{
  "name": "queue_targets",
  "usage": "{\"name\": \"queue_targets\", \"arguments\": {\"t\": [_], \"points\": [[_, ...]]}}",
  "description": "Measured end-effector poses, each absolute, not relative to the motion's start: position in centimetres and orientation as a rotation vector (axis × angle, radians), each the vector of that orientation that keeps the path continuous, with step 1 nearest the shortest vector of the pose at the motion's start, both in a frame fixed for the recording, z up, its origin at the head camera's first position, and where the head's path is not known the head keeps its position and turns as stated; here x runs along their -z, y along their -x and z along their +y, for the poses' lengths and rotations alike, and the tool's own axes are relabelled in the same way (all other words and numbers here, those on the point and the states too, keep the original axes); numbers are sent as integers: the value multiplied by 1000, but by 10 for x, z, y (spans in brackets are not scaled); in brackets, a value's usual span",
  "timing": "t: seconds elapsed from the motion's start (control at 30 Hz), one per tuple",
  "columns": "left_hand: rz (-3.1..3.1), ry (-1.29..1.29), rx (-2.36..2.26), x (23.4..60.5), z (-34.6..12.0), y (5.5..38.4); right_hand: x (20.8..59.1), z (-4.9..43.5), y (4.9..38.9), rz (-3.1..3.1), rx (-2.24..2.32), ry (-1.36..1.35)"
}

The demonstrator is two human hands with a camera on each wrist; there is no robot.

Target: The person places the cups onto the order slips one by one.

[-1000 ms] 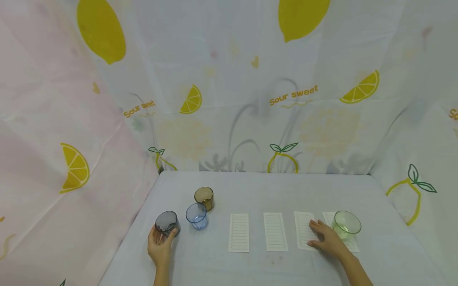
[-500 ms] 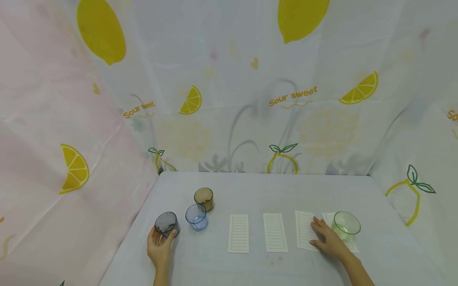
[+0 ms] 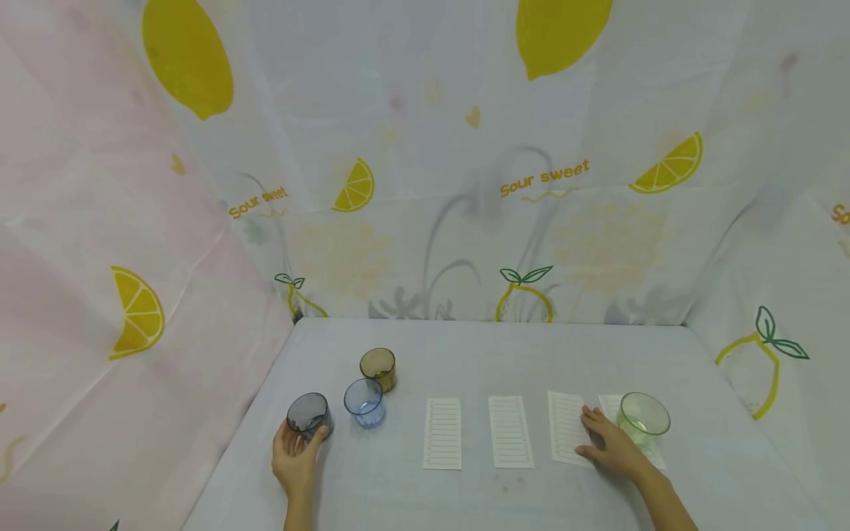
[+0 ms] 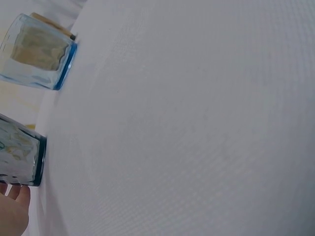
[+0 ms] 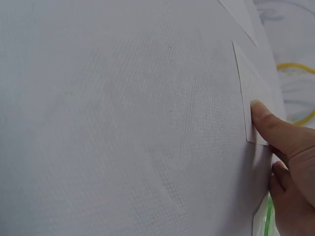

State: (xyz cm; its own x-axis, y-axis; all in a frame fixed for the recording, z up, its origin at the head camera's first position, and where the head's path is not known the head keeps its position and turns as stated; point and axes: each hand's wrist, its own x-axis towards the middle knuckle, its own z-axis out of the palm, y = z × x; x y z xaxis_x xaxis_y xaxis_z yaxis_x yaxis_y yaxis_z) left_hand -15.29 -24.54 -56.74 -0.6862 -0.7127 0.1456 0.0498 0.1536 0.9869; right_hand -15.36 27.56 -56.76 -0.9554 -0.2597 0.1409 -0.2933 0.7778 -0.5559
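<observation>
In the head view my left hand holds a grey glass cup at the left of the table, its thumb on the near right side and fingers on the left. The left wrist view shows the cup with fingertips against it. My right hand rests on the right edge of a lined paper slip, third from the left; in the right wrist view the thumb presses on that slip. Just right of this hand, a green glass cup stands on another slip, partly hidden.
A blue glass cup stands right of the grey one, with a brown glass cup close behind it. Two more lined slips, the left one and its neighbour, lie mid-table. A lemon-printed cloth hangs behind.
My right hand has shifted slightly right, and the slip under it has moved and straightened a little. My left hand stays at the grey glass cup.
</observation>
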Motion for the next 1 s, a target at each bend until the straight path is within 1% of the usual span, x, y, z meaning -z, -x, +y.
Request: {"name": "queue_targets", "arguments": {"t": [0.63, 1.0], "points": [[-1862, -576, 1561, 566, -245, 151, 574, 276, 152, -2855, -921, -440], [-1864, -588, 1575, 567, -246, 152, 568, 272, 151, -2882, -980, -395]]}}
